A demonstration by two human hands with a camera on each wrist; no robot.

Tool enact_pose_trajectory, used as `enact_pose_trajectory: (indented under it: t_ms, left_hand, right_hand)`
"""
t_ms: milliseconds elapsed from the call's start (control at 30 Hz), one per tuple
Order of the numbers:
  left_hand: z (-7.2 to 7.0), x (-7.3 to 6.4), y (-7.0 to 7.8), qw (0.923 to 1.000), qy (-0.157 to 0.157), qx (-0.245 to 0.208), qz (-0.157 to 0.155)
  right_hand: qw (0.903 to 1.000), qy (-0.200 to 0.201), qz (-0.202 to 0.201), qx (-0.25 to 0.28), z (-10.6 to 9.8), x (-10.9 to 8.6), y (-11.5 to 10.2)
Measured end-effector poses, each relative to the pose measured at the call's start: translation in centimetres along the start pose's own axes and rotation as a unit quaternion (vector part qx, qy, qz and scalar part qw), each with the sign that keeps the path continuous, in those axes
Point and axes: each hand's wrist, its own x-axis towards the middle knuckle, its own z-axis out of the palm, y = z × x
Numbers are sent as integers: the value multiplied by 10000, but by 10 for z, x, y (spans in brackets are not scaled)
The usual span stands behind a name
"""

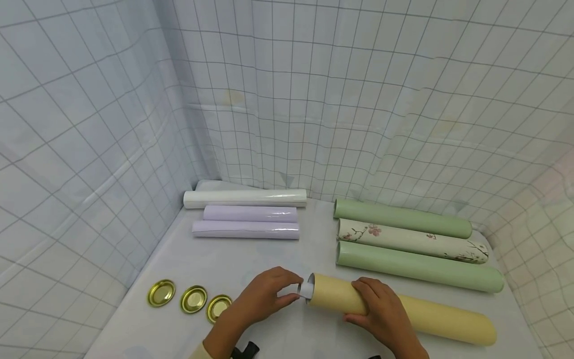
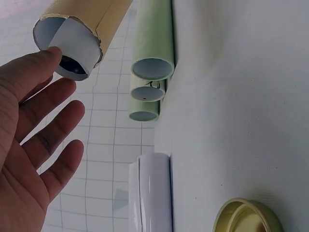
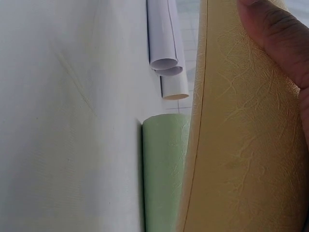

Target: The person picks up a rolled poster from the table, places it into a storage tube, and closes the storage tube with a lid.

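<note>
My right hand [image 1: 381, 311] grips a long yellow textured roll [image 1: 448, 317], like wallpaper, around its left half. From the roll's left end juts a short piece of a white inner roll [image 1: 306, 290]. My left hand [image 1: 269, 294] pinches the edge of that white piece between thumb and forefinger. In the left wrist view the white inner roll [image 2: 79, 43] curls inside the yellow roll's ragged mouth, and the other left fingers are spread apart. The right wrist view shows the right thumb [image 3: 275, 38] lying along the yellow roll [image 3: 236, 135].
Behind the yellow roll lie two green rolls [image 1: 417, 267] with a flowered roll [image 1: 403, 239] between them. At the back left are two lilac rolls [image 1: 246, 230] and a white roll [image 1: 242, 198]. Three gold lids [image 1: 194, 299] sit front left. Gridded cloth walls [image 1: 314, 99] surround the table.
</note>
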Motion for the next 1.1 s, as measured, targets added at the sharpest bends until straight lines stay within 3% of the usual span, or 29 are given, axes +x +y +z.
enact_pose_trajectory:
  t_ms: [133, 333, 467, 833, 1100]
  left_hand:
    - [4, 1, 0, 10000, -38, -46, 6]
    - [8, 5, 1, 9989, -81, 159, 439]
    - [11, 6, 2, 9982, -117, 268, 533]
    - [10, 0, -5, 9990, -224, 354, 145]
    - [-1, -12, -17, 9977, -300, 329, -512]
  right_hand:
    - [10000, -22, 33, 3, 0, -1, 0]
    - [10000, -49, 49, 3, 1, -1, 0]
    - [10000, -37, 45, 14, 1, 0, 0]
    - [10000, 15, 57, 64, 0, 1, 0]
    - [9999, 32, 106, 81, -3, 2, 3]
